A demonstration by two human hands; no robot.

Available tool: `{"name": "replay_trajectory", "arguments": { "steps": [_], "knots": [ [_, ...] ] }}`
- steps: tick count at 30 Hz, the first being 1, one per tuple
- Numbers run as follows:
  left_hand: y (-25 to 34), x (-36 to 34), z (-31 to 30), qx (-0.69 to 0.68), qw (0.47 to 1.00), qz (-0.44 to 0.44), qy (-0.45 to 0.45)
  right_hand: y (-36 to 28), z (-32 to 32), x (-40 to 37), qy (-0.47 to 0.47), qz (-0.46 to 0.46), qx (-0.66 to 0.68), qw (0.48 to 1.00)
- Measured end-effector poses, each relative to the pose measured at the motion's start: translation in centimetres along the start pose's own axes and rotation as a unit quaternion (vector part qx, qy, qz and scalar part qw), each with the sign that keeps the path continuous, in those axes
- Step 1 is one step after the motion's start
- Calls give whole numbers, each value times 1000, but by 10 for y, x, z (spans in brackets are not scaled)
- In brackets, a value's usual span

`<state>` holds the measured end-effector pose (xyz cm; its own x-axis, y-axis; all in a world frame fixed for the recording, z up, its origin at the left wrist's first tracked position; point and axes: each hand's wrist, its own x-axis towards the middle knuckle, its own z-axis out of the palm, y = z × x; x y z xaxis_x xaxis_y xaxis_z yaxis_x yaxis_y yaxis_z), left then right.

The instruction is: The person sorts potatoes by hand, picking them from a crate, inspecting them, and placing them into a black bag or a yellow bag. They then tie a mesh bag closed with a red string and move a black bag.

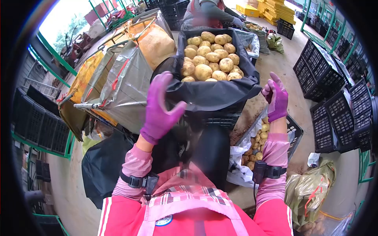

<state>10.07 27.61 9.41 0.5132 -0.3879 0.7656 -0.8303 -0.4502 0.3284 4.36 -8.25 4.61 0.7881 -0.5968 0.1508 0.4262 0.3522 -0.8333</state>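
Observation:
Potatoes (213, 57) fill a crate in front of me, lined with a black sheet (220, 94) that folds over its rim. My left hand (159, 110), in a purple-pink glove, is raised by the liner's left front corner, thumb and fingers spread, nothing in it. My right hand (277, 98), gloved alike, is up just beyond the liner's right corner. Its fingers are partly bent and apart, and no object shows in it. Below that arm, smaller potatoes (252, 153) lie in a second crate lined with white plastic (240, 173), partly hidden by my forearm.
Sacks (122, 78) hang open on a metal frame at left. A co-worker (208, 13) bends over behind the potato crate. Black crates (319, 70) are stacked along the right, with yellow crates (275, 11) at the back. A greenish sack (311, 188) stands at lower right.

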Motion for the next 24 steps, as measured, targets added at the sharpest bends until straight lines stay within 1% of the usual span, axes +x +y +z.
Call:
{"name": "replay_trajectory", "arguments": {
  "steps": [1, 2, 3, 4, 5, 6, 7, 8, 9, 10, 11, 12, 14, 15, 17, 18, 19, 21, 22, 24],
  "knots": [
    [10, -2, 2, 51, 993, 33, -97, -5, 1, 0, 4, -20, -29, 999],
    [16, -1, 4, 101, 974, 70, -192, -8, 5, -3, -1, -27, -59, 998],
    [8, -4, 13, 143, 958, 100, -228, -14, 13, -10, -5, -38, -86, 996],
    [-11, -7, 23, 189, 945, 124, -238, -22, 20, -22, -7, -48, -115, 992],
    [-33, -9, 33, 233, 929, 147, -247, -29, 34, -41, -41, -48, -130, 989],
    [-45, -7, 38, 276, 911, 172, -254, -29, 43, -59, -100, -31, -153, 983],
    [-48, -4, 36, 188, 942, 162, -225, -28, 50, -75, -157, -17, -177, 971],
    [-50, 2, 34, 130, 954, 149, -227, -21, 52, -91, -252, 26, -151, 955],
    [-48, 5, 29, 68, 961, 131, -233, -18, 61, -109, -274, 134, -204, 930],
    [-45, 6, 24, 6, 965, 110, -240, -5, 71, -123, -281, 192, -271, 900],
    [-46, 10, 22, -11, 962, 116, -245, 15, 74, -133, -303, 121, -350, 878],
    [-51, 6, 25, -25, 960, 105, -260, 28, 80, -140, -279, 75, -409, 865],
    [-63, -2, 30, -47, 954, 85, -285, 39, 102, -139, -236, 99, -445, 858],
    [-60, -4, 33, -36, 958, 97, -268, 48, 108, -137, -227, 50, -494, 838],
    [-61, -6, 35, -38, 955, 107, -275, 71, 115, -134, -207, -47, -589, 780],
    [-62, -8, 37, -40, 954, 111, -277, 77, 120, -135, -187, -85, -613, 763],
    [-63, -7, 39, -41, 957, 125, -260, 82, 124, -136, -168, -123, -637, 743],
    [-62, -4, 36, -29, 955, 132, -264, 84, 133, -136, -140, -205, -665, 704],
    [-61, -3, 33, -21, 954, 136, -267, 85, 133, -133, -155, -208, -685, 680],
    [-62, -1, 32, -6, 944, 130, -303, 85, 132, -127, -184, -216, -722, 631]
  ]
}}
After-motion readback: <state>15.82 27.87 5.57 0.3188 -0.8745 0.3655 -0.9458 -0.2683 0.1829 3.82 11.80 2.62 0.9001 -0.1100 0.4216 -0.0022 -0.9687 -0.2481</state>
